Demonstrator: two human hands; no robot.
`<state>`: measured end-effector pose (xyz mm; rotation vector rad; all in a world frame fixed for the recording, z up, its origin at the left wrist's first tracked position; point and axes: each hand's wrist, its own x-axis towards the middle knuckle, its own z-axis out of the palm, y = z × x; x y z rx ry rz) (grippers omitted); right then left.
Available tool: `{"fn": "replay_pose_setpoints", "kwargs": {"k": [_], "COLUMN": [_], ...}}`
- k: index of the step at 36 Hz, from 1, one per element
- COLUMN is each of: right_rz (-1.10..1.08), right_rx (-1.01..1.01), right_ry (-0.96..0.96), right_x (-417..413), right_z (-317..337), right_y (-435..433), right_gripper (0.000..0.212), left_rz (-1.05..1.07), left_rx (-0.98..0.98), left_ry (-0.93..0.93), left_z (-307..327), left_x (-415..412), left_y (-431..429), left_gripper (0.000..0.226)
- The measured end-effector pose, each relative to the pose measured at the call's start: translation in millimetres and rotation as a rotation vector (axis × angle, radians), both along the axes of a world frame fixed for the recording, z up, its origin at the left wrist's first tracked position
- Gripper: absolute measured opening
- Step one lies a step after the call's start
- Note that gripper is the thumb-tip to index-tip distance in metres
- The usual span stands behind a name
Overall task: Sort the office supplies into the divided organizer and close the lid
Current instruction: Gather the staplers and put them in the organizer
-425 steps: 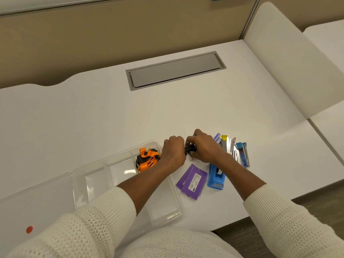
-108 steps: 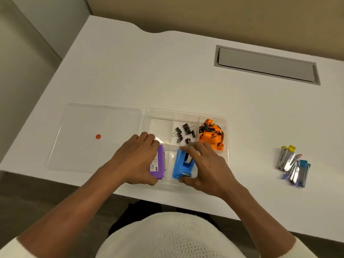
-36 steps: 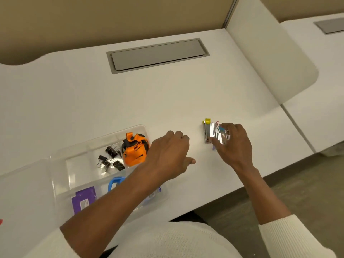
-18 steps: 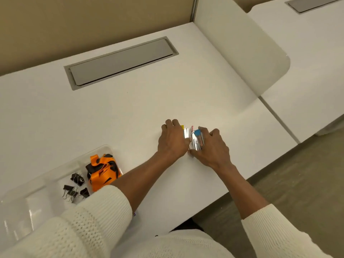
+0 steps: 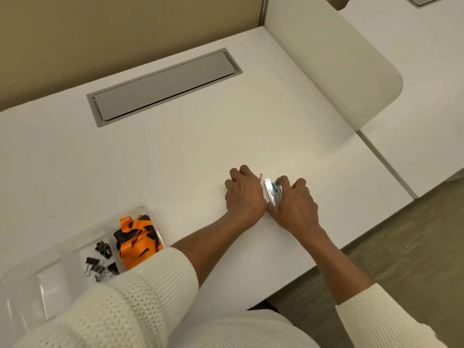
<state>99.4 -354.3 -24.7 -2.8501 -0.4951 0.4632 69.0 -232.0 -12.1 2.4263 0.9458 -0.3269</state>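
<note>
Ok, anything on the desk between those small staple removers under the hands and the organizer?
Nothing visible: the desk is bare between the staple removers and the organizer. Only the person's own left forearm crosses that stretch. Both hands already cup the staple removers.

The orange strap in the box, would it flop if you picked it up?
Probably floppy: the orange strap lies crumpled in folds. It looks like thin cloth, so likely light. It should not roll, bunched beside the black clips.

We have a single view, from the head, looking forward and steeply down over the white worktop (image 5: 175, 151), close above our forearms, its near edge crossing diagonally.
</note>
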Motion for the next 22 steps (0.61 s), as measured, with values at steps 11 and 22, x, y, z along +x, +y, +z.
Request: {"fn": "replay_pose_setpoints", "kwargs": {"k": [11,22], "right_rz": [-0.069,-0.184], "right_rx": [0.075,0.404], "right_ry": [0.169,0.495], "right_x": [1,-9], "right_z": [11,28], "right_y": [9,25], "right_gripper": [0.053,0.039], "left_rz": [-0.112,0.031], "left_rx": [-0.154,-0.46], "left_ry": [0.072,-0.131], "left_z": [10,19], "left_x": [-8,-61], "left_y": [29,63], "left_gripper": [0.058,0.059]}}
